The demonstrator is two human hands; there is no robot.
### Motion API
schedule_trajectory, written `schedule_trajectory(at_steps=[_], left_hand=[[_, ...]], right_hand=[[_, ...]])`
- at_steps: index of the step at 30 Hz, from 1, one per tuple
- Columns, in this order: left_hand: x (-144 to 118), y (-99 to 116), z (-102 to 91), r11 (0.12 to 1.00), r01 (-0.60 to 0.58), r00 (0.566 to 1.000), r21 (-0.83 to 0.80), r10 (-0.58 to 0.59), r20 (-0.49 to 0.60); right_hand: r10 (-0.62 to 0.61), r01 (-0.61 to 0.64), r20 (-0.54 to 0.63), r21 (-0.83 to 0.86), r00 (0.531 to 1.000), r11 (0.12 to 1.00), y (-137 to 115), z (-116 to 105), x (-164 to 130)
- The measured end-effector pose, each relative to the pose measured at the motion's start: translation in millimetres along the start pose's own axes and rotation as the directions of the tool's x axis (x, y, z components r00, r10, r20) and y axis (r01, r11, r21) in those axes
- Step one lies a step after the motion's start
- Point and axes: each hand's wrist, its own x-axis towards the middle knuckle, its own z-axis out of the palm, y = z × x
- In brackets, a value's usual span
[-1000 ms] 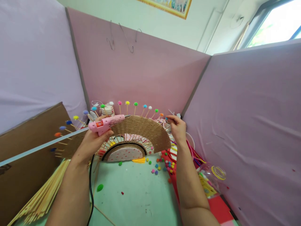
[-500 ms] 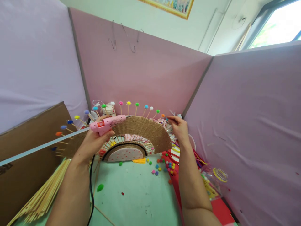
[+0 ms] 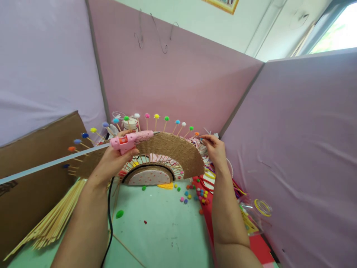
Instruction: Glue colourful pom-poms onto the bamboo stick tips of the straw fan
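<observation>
A half-round fan [image 3: 164, 144] of woven brown cord on thin sticks stands on the table, with coloured pompoms such as a yellow pompom [image 3: 156, 116] on its stick ends. In my left hand [image 3: 118, 160] is a pink glue gun [image 3: 131, 141], a long glue stick [image 3: 55, 164] trailing from its back; the same hand is at the fan's upper edge. At the fan's right end, my right hand [image 3: 214, 147] pinches a small blue pompom [image 3: 201, 139] beside the stick with the orange pompom [image 3: 196, 134].
Loose pompoms [image 3: 202, 193] lie on the green table [image 3: 156, 230] and a red sheet [image 3: 205, 219]. A bundle of sticks [image 3: 58, 214] and a cardboard panel [image 3: 36, 160] are at left. A plastic jar [image 3: 251, 216] lies at right. The gun's black cord [image 3: 110, 223] runs down the table.
The camera view has shifted slightly, so the background sits further right. Both hands keep nearly the same places at the fan, still holding the glue gun and the blue pompom.
</observation>
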Motion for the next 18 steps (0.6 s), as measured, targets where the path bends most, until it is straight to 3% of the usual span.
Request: schedule_trajectory(at_steps=[13,18], left_hand=[[-0.7,1.5,0.3,0.999,0.016,1.000,0.032,-0.016,-0.017],[-0.8,2.5,1.4,0.999,0.023,1.000,0.022,-0.022,-0.014]], right_hand=[[-0.051,0.049,-0.003,-0.210,0.999,0.976,3.0,4.9,2.6],[-0.103,0.104,0.011,-0.173,0.995,0.979,-1.2,4.2,0.6]])
